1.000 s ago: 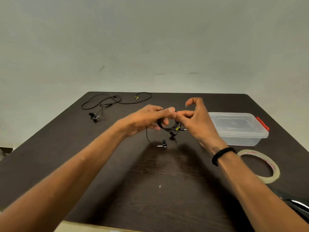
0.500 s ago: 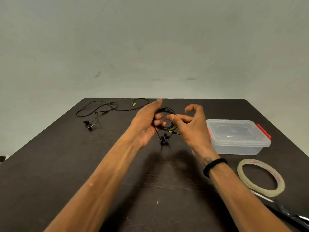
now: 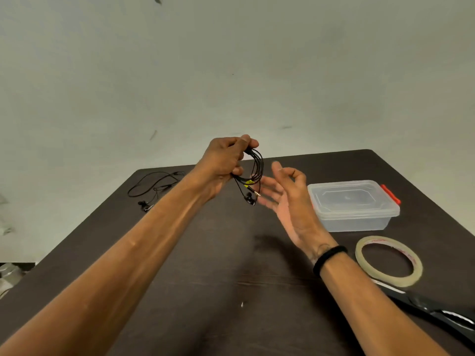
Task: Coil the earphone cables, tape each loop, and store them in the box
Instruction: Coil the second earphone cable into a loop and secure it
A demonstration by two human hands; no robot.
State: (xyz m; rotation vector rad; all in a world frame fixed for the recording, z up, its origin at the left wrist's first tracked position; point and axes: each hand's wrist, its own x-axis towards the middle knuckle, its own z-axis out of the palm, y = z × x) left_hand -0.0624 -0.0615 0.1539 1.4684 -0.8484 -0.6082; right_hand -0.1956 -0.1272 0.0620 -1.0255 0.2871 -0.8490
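Head view: a coiled black earphone cable is being held up above the dark worktop by the left hand, whose fingers are being curled round the top of the loops; the earbuds and plug are being left dangling below. The right hand is being held just beside the coil, palm turned inward, fingers spread and relaxed, nothing being gripped. A black band is being worn on the right wrist. A second earphone cable is being left loose on the far left of the worktop. A clear lidded box with a red clasp is being kept to the right, and nearer lie a roll of tape and black scissors.
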